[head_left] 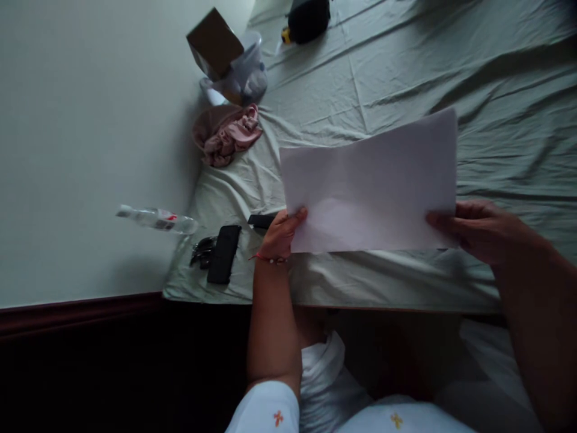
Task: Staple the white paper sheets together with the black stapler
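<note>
A white sheet of paper (pixel 369 192) is held up in front of me, slightly bowed along its top edge. My left hand (pixel 280 233) pinches its lower left side, thumb on the near face. At the lower right side my right hand (pixel 473 228) grips it the same way, with the other fingers behind the sheet. Whether it is one sheet or a few together I cannot tell. Partly hidden behind my left hand lies a dark flat object (pixel 260 222). A black phone-like slab (pixel 224 254) rests to the left of that hand.
A pale green cloth (pixel 324 279) with wrinkles covers the surface. Along the wall side are a clear plastic bottle (pixel 162 221), small black items (pixel 204 251), a pink cloth (pixel 229 137), and a clear tub (pixel 252 60) with a brown box (pixel 215 42). A black-and-yellow object (pixel 309 21) lies farther back.
</note>
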Tool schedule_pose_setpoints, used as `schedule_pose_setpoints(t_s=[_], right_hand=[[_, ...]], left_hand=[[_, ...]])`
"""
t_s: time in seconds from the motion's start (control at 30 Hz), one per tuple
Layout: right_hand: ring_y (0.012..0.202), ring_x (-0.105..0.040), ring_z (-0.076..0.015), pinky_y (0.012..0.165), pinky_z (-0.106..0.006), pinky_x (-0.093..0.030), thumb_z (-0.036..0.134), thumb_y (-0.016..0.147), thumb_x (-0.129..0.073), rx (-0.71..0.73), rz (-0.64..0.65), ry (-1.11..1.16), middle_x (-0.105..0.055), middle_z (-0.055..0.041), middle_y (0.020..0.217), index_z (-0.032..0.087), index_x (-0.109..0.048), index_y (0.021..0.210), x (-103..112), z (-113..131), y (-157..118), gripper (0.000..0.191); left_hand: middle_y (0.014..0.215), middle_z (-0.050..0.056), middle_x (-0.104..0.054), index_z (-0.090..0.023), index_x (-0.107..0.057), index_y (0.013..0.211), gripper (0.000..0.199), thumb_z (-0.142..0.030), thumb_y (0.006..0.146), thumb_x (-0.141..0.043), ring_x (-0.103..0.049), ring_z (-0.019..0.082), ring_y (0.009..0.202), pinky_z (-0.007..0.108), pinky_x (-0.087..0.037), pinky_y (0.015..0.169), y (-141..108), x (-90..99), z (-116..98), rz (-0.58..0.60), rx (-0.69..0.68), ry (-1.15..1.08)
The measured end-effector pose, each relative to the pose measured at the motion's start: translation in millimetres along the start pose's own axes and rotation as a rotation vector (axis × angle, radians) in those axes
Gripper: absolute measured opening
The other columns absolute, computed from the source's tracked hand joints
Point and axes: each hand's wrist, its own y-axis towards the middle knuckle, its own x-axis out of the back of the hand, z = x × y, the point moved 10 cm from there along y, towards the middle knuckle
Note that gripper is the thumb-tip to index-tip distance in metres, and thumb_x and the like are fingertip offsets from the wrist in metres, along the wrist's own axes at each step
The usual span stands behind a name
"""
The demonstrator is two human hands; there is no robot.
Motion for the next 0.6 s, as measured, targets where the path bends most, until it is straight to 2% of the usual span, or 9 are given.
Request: schedule_pose_setpoints(t_s=[0.13,0.27,0.37,0.43,0.5,0.6], right_hand=[[0.050,-0.045,-0.0083,0.048,-0.023,-0.038,0.071,0.051,-0.091,0.065,0.030,-0.159,-0.056,-0.0001,0.056,0.014,-0.072,0.066,-5,8,0,0.062],[0.055,-0.047,-0.0088,0.052,-0.022,-0.037,0.076,0.060,-0.083,0.185,-0.017,-0.323,-0.060,-0.0024,0.059,0.014,-0.073,0.067,-3,15,6,0.064],[0.053,-0.046,-0.0089,0.049,-0.022,-0.036,0.074,0.058,-0.085,0.160,-0.014,-0.260,-0.059,-0.0014,0.058,0.015,-0.073,0.068,-4,14,6,0.061],[0.052,-0.047,-0.0089,0.047,-0.023,-0.038,0.071,0.054,-0.089,0.121,-0.014,-0.177,-0.058,-0.0005,0.058,0.015,-0.073,0.070,-1,11,5,0.060],[0.054,-0.048,-0.0087,0.049,-0.022,-0.040,0.068,0.055,-0.090,0.125,-0.051,-0.154,-0.060,-0.0007,0.061,0.015,-0.074,0.072,9,10,6,0.059],[0.058,-0.051,-0.0086,0.052,-0.021,-0.041,0.065,0.060,-0.090,0.143,-0.148,-0.215,-0.065,-0.0013,0.067,0.015,-0.075,0.076,31,4,12,0.055]], left_hand=[[0.085,0.006,-0.077,-0.015,-0.079,0.097,0.041,-0.049,0.075,-0.087,-0.068,0.016,0.071,0.026,-0.056,0.062,-4,0.3,0,0.022,-0.031,0.034],[0.077,0.006,-0.074,-0.014,-0.079,0.087,0.032,-0.044,0.079,-0.085,-0.063,0.015,0.065,0.024,-0.049,0.055,-9,-3.0,1,0.052,-0.010,0.106],[0.071,0.004,-0.071,-0.016,-0.077,0.079,0.027,-0.042,0.080,-0.083,-0.062,0.015,0.066,0.024,-0.049,0.057,-14,-1.8,-1,0.039,-0.022,0.127],[0.066,0.002,-0.068,-0.017,-0.074,0.077,0.029,-0.046,0.080,-0.081,-0.058,0.013,0.059,0.023,-0.046,0.052,-18,-1.5,-3,0.029,-0.039,0.122],[0.058,-0.001,-0.063,-0.018,-0.073,0.080,0.032,-0.049,0.084,-0.077,-0.049,0.010,0.048,0.021,-0.038,0.045,-22,4.4,-9,-0.051,-0.104,0.132],[0.051,-0.005,-0.059,-0.018,-0.073,0.088,0.032,-0.049,0.093,-0.066,-0.036,0.006,0.037,0.020,-0.025,0.041,-36,30.7,-32,-0.344,-0.317,0.144]])
